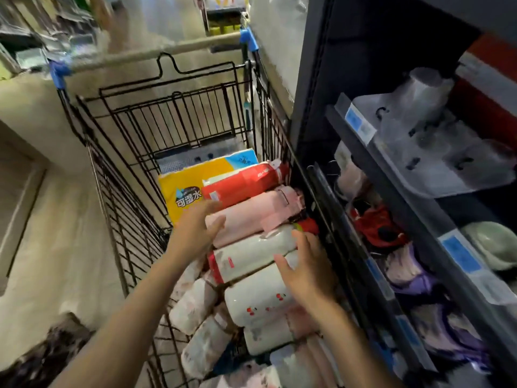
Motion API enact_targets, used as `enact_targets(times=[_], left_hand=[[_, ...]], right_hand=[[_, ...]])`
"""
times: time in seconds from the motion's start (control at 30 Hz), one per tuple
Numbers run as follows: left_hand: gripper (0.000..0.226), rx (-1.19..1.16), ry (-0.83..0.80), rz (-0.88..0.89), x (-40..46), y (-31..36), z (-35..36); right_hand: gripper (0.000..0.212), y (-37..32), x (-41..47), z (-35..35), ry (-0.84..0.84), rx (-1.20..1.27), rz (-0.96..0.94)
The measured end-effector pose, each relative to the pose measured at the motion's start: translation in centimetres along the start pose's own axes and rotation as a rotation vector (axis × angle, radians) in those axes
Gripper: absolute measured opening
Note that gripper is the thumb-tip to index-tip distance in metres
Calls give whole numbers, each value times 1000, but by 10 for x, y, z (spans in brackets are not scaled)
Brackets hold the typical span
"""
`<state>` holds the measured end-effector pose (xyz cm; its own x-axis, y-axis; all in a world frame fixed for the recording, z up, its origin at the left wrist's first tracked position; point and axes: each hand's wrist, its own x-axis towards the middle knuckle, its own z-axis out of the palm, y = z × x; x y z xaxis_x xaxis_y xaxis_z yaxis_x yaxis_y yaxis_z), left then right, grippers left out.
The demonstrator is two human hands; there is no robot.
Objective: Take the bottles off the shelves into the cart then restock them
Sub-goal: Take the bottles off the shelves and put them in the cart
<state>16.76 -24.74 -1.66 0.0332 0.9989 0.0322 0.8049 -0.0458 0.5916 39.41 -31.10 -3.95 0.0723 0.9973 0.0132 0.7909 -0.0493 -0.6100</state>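
A black wire cart [117, 219] stands in front of me, filled with bottles lying on their sides. At the far end lies a red bottle [240, 183], then a pink bottle [251, 214], then a white bottle with a red band [251, 253], then a white bottle with small red prints [257, 301]. My left hand [195, 231] has its fingers apart, resting against the base of the pink bottle. My right hand [305, 267] lies spread over the cap ends of the two white bottles. Neither hand wraps around a bottle.
A yellow tissue pack [184, 186] lies at the cart's far end. Dark shelves [419, 233] on the right hold clear plastic lids [425, 130] and red and purple goods. The cart handle [151, 53] has blue ends. Beige floor lies to the left.
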Motion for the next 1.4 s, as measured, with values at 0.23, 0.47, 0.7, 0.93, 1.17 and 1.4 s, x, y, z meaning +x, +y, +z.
enact_targets(times=[0.23,0.47,0.7,0.93,1.17,1.4], left_hand=[[59,157,-110,101,87,-28,15],[71,278,-185,86,91,-41,54],[51,248,-103,212,81,-35,45],[45,93,-85,626,-10,-11,46],[58,268,-284,767,-91,-3,81],[102,469,-289,627,-91,10,98]], right_hand=[[66,3,0,29,121,-104,12],[66,14,-18,47,99,-263,22],[79,5,-27,39,100,-165,188],[79,17,-115,26,251,11,440],[70,21,-171,32,169,-54,599],[75,5,-170,34,41,-239,651]])
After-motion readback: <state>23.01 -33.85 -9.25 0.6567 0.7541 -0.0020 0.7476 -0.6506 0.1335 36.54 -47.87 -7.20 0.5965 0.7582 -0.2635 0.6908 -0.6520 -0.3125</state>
